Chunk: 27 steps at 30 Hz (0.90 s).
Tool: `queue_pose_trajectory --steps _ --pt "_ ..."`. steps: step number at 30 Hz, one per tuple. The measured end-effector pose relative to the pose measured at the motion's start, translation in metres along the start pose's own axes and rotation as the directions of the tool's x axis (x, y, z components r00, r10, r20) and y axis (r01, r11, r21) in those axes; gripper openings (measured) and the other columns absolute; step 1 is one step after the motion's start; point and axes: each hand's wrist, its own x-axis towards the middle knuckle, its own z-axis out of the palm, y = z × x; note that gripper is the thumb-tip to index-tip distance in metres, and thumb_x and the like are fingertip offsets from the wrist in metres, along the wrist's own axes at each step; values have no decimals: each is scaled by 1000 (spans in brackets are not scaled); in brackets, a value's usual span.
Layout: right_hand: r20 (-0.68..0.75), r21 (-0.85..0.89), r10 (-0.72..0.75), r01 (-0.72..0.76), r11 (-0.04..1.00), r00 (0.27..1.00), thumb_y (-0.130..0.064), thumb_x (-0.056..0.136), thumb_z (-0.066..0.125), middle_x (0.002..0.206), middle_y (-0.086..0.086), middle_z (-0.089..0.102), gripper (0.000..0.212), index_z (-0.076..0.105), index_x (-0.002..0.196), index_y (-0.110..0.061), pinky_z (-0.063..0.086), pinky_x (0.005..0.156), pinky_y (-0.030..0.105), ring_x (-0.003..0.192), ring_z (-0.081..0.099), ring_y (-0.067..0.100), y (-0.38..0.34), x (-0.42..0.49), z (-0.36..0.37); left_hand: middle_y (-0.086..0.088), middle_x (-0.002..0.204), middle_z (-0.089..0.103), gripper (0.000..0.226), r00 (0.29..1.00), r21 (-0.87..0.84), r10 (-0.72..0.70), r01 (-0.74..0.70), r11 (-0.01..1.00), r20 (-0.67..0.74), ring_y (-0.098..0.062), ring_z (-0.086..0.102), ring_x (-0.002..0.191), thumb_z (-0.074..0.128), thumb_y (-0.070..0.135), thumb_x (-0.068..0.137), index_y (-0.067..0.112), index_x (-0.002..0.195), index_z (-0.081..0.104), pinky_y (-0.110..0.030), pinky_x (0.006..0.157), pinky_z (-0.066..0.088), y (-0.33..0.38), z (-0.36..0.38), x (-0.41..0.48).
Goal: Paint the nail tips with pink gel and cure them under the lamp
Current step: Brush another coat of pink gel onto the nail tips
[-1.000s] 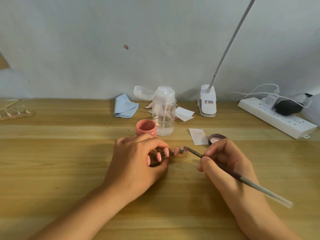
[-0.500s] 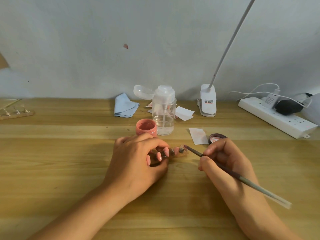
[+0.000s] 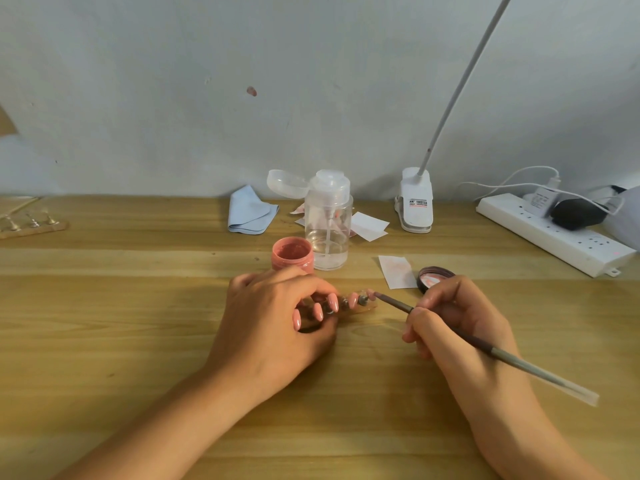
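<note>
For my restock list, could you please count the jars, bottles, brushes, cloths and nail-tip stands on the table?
Jar: 1
Bottle: 1
Brush: 1
Cloth: 1
Stands: 2
Total: 6

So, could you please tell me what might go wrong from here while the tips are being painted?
The left hand curls over the holder strip close beside the pink tips and could smear wet gel. The open gel jar stands just behind that hand; a lifted knuckle might tip it. The right hand has the brush at the end tip, where a firm stroke could shift the strip.
</note>
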Motion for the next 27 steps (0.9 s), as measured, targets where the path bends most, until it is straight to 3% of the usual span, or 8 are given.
queue_pose_trajectory --steps 4,21,27 --pt "8 -13 13 -12 1000 1000 -17 70 58 58 6 62 7 52 74 -16 42 50 16 53 55 5 -2 -1 0 14 77 64 15 1000 8 -3 3 1000 -5 -8 59 64 69 37 69 35 83 73 -48 75 50 -1 0 0" --pt "7 -9 8 -8 1000 1000 -15 70 57 57 6 61 7 50 71 -15 40 49 15 52 53 6 0 -1 0 15 79 64 15 1000 9 -5 5 1000 4 -9 61 66 68 39 69 36 83 72 -47 74 49 -5 2 0" --pt "-94 -77 -144 137 988 985 -15 78 65 64 14 58 10 55 81 -17 41 54 22 59 54 31 -2 -5 2 19 66 56 12 998 67 -49 53 996 -50 0 53 66 68 41 62 38 71 60 -44 75 49 -4 2 -2"
